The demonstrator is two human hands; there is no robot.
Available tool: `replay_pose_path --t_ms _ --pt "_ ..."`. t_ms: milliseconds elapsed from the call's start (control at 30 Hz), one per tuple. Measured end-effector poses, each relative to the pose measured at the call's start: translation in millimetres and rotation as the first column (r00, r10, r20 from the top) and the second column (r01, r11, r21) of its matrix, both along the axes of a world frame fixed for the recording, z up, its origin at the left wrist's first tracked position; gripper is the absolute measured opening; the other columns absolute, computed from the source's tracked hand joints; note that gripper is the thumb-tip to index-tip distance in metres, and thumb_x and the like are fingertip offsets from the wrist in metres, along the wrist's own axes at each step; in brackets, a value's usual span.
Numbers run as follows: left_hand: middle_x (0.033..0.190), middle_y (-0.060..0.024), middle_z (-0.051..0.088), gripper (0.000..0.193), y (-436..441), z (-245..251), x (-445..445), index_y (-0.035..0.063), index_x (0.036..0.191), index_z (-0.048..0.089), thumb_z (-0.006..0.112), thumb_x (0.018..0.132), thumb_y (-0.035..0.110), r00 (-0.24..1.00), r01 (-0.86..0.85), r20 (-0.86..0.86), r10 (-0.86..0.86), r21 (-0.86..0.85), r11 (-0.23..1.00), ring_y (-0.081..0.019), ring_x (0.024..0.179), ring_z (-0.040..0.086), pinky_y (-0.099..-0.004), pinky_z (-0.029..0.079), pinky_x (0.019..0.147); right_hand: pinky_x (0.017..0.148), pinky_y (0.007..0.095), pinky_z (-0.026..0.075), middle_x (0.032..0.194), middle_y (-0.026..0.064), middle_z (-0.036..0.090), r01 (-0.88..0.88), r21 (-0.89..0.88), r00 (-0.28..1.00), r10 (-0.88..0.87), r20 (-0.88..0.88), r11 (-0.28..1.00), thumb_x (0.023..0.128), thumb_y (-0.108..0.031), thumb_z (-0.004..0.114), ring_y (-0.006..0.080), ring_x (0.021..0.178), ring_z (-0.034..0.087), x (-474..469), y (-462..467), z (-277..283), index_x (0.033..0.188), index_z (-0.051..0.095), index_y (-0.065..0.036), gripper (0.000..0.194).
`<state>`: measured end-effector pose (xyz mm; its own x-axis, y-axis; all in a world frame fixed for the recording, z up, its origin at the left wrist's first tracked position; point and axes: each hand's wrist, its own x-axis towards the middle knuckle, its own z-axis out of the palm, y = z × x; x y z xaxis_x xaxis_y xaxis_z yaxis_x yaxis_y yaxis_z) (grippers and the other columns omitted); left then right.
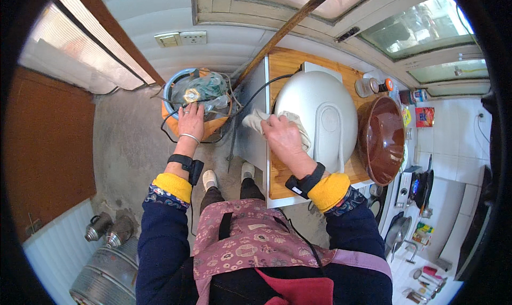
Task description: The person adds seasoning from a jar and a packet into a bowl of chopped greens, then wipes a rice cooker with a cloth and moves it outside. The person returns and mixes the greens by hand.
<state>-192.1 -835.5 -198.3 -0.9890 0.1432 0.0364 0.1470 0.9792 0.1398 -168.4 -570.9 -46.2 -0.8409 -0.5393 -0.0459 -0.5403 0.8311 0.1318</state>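
Observation:
A pale cloth (298,125) is bunched in my right hand (282,137), over the near left side of a large grey appliance lid (320,105). The appliance sits on a wooden countertop (280,187), and a black cable runs from it to the left. My left hand (191,123) reaches down to the near rim of a blue-rimmed bucket (170,83) with orange material around it. Plastic bags (212,85) lie in the bucket. The fingertips are at the dark cable and bags; whether they grip anything cannot be told.
A large brown glazed bowl (386,141) leans right of the lid, with glass jars (366,87) behind. A wooden pole (280,35) slants between bucket and counter. Thermos flasks (98,227) stand at lower left near a metal drum (106,273). A gas stove (406,189) is at right.

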Motion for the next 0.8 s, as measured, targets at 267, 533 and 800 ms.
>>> replay_pose_path --t_ms 267,533,800 --pt "0.124 -0.0135 0.054 0.032 -8.3 -11.3 -8.2 0.0109 0.116 0.057 0.047 0.087 0.014 0.998 0.059 -0.039 -0.057 0.034 0.998 -0.0273 0.117 0.051 -0.0474 0.034 0.103 0.063 0.0329 0.046 0.091 0.0049 0.053 -0.109 0.427 0.983 0.034 0.179 0.897 0.074 -0.018 0.060 0.0218 0.088 0.053 90.9 10.4 -32.7 0.079 0.070 -0.009 0.014" --pt "0.122 -0.0184 0.053 0.045 9.6 23.7 0.9 0.0053 0.114 0.057 0.067 0.070 0.009 0.963 0.236 -0.224 -0.152 0.414 0.879 -0.0347 0.111 0.051 -0.0437 0.041 0.096 0.059 0.0322 0.048 0.091 0.0041 0.054 0.136 0.419 0.924 -0.268 0.274 0.898 0.075 -0.016 0.058 0.0202 0.082 0.057 134.0 56.3 -9.9 0.094 0.067 -0.007 0.023" --pt "0.147 -0.0265 0.024 0.082 138.1 36.3 13.5 -0.0042 0.144 0.012 0.060 0.090 0.033 0.814 -0.336 0.358 -0.456 0.933 0.132 -0.0341 0.136 0.030 -0.0388 0.028 0.110 0.061 0.0341 0.048 0.095 0.0038 0.055 0.108 -0.041 0.994 -0.109 -0.025 0.993 0.073 -0.012 0.058 0.0207 0.081 0.056 79.9 20.9 -7.3 0.112 0.059 -0.008 0.038"
